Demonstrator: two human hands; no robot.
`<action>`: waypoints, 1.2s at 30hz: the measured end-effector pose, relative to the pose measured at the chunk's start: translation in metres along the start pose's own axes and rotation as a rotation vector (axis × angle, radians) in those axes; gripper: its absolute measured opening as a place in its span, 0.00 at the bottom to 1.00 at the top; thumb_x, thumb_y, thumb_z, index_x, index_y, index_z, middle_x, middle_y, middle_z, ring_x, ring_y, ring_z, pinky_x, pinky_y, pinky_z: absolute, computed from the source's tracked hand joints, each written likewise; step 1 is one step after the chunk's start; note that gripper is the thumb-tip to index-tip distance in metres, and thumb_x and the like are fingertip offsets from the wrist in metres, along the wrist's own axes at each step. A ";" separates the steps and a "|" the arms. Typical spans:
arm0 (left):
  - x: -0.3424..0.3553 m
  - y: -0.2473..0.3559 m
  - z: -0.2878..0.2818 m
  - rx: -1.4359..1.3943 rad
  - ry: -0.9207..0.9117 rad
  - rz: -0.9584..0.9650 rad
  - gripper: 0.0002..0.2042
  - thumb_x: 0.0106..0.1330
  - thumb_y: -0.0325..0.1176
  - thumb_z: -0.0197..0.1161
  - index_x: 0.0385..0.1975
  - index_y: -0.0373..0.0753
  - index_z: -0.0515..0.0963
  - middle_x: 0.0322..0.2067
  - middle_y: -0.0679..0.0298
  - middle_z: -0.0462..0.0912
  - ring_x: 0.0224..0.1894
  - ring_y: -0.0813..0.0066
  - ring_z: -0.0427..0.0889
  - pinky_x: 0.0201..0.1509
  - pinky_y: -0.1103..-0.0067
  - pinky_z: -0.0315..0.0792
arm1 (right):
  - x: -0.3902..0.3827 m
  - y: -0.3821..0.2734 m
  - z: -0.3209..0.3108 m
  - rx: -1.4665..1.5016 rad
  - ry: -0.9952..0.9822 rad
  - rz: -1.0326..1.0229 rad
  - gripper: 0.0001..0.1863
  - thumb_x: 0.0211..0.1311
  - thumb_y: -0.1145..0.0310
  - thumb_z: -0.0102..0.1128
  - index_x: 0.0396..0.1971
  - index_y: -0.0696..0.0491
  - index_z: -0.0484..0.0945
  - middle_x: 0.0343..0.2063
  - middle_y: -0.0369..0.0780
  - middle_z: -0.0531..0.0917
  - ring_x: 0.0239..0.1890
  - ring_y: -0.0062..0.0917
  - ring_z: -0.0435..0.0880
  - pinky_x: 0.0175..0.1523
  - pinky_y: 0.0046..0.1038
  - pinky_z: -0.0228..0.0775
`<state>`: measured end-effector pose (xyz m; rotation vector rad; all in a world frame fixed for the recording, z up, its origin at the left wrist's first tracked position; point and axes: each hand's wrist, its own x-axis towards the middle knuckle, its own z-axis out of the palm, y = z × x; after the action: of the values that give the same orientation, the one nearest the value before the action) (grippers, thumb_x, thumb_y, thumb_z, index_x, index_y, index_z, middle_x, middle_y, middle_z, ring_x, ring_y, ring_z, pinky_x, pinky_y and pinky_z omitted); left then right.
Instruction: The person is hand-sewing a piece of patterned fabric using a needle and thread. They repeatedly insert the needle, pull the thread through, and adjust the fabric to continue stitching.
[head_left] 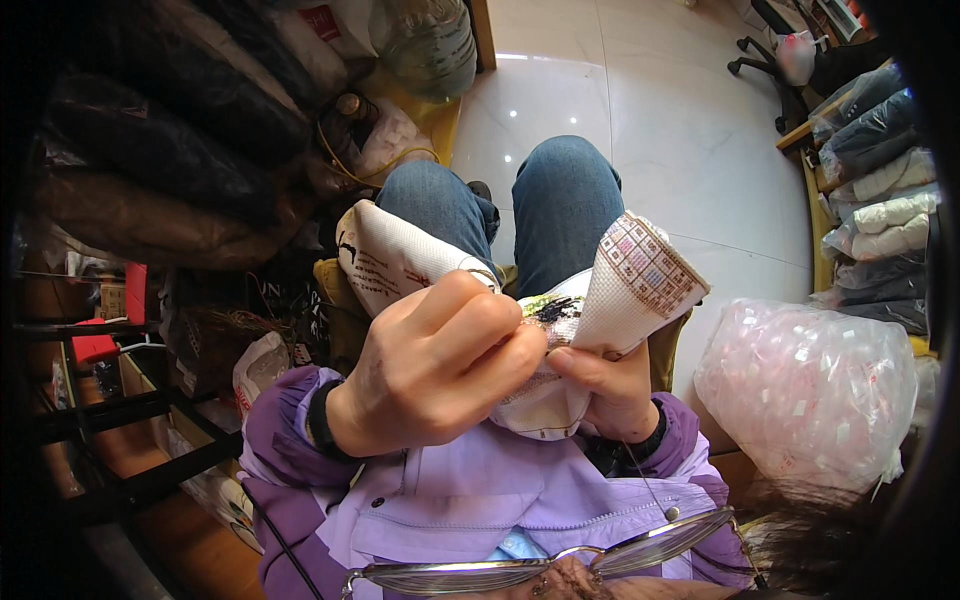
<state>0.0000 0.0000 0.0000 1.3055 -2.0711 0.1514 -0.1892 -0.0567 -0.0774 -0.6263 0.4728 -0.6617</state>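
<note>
A white cross-stitch cloth (425, 247) is bunched and rolled above my lap, with dark marks on its left part and a brown-and-pink grid pattern on the raised right fold. Green and black stitches (552, 308) show at its middle. My right hand (608, 388) grips the cloth from below, its thumb pressed on the near side. Closed in a pinch, my left hand (440, 360) is right beside the stitches; whatever lies between its fingertips is hidden. A thin dark thread (645, 478) runs down in front of my jacket below the right wrist.
Plastic-wrapped dark bundles (170, 130) are piled at the left, above a black metal rack (120, 410). A large clear bag of pinkish items (805, 390) stands at the right. Beyond it, a shelf (822, 200) holds wrapped folded clothes. Pale floor tiles (690, 130) lie past my knees.
</note>
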 end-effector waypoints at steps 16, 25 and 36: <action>0.031 -0.005 -0.010 -0.102 -0.225 0.148 0.13 0.36 0.27 0.65 0.26 0.32 0.79 0.29 0.64 0.71 0.27 0.70 0.74 0.27 0.78 0.73 | -0.003 -0.002 0.000 -0.137 0.034 -0.123 0.24 0.51 0.81 0.74 0.49 0.61 0.77 0.44 0.40 0.84 0.44 0.21 0.84 0.50 0.25 0.78; 0.024 -0.005 -0.002 -0.060 -0.108 0.150 0.08 0.39 0.27 0.62 0.19 0.33 0.73 0.27 0.64 0.64 0.28 0.71 0.69 0.26 0.77 0.69 | -0.004 0.001 -0.003 -0.177 0.052 -0.095 0.24 0.50 0.80 0.75 0.49 0.61 0.77 0.44 0.40 0.84 0.44 0.21 0.84 0.50 0.24 0.78; 0.024 -0.010 -0.005 -0.095 -0.163 0.172 0.14 0.34 0.26 0.65 0.26 0.33 0.80 0.29 0.64 0.70 0.25 0.71 0.73 0.24 0.79 0.71 | -0.003 0.000 -0.002 -0.164 0.043 -0.102 0.24 0.50 0.80 0.75 0.49 0.61 0.78 0.44 0.40 0.84 0.44 0.21 0.84 0.50 0.24 0.77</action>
<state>0.0042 -0.0208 0.0153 1.1143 -2.2997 0.0219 -0.1925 -0.0549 -0.0782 -0.7959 0.5414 -0.7387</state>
